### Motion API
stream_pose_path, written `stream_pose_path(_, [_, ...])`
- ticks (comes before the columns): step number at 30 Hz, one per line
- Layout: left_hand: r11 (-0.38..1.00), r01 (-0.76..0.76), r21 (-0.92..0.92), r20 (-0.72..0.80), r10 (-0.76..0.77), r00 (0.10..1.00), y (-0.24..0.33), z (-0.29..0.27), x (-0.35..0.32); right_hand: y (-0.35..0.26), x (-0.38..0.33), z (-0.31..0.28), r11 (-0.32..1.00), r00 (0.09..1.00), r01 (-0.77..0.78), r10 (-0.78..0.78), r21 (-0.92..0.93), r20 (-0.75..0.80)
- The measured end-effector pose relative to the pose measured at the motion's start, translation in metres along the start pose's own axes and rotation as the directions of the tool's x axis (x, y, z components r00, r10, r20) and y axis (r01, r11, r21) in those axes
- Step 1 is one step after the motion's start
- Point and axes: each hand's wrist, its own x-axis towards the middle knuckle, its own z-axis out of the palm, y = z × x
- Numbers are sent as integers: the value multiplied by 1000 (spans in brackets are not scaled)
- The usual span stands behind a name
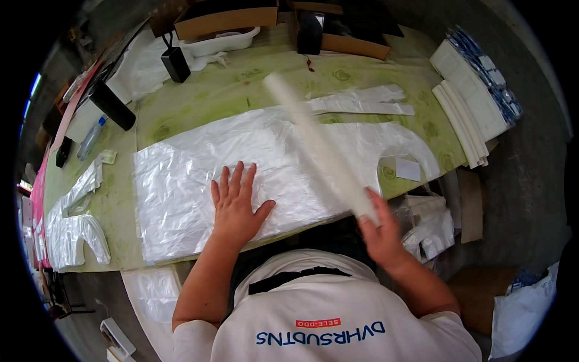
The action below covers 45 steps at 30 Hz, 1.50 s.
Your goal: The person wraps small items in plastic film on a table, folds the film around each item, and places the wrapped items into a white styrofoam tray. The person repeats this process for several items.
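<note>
My left hand (236, 205) lies flat, fingers spread, on a stack of white translucent plastic bags (181, 181) spread across the green table (199, 99). My right hand (379, 229) grips the near end of a long white rod (319, 145). The rod slants up and away over the bags toward the table's middle and looks motion-blurred.
Folded white strips (362, 101) lie beyond the bags. White flat stacks (467, 102) sit at the right end, more bags (72, 229) at the left. A black box (175, 63), a water bottle (90, 139), a white tray (220, 42) and cardboard boxes (226, 18) stand at the back.
</note>
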Motion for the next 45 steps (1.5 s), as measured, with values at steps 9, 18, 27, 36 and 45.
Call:
stream_pose_path(9, [994, -19, 110, 92, 9, 996, 4, -7, 0, -39, 29, -10, 905, 925, 209, -61, -370, 374])
stream_pose_path(18, [998, 8, 58, 80, -12, 997, 6, -6, 4, 58, 280, -3, 740, 965, 197, -262, -644, -6])
stream_pose_path(27, [995, 18, 94, 92, -27, 995, 4, -7, 2, 74, 365, 30, 575, 973, 230, -146, -785, 178])
stream_pose_path(36, [995, 15, 101, 70, -23, 997, 5, -6, 2, 67, 375, -37, 285, 542, 658, -822, -697, 175])
stream_pose_path(45, [997, 19, 68, 38, -22, 999, 8, -9, 1, 95, 353, -81, 940, 912, -208, 287, -272, 294])
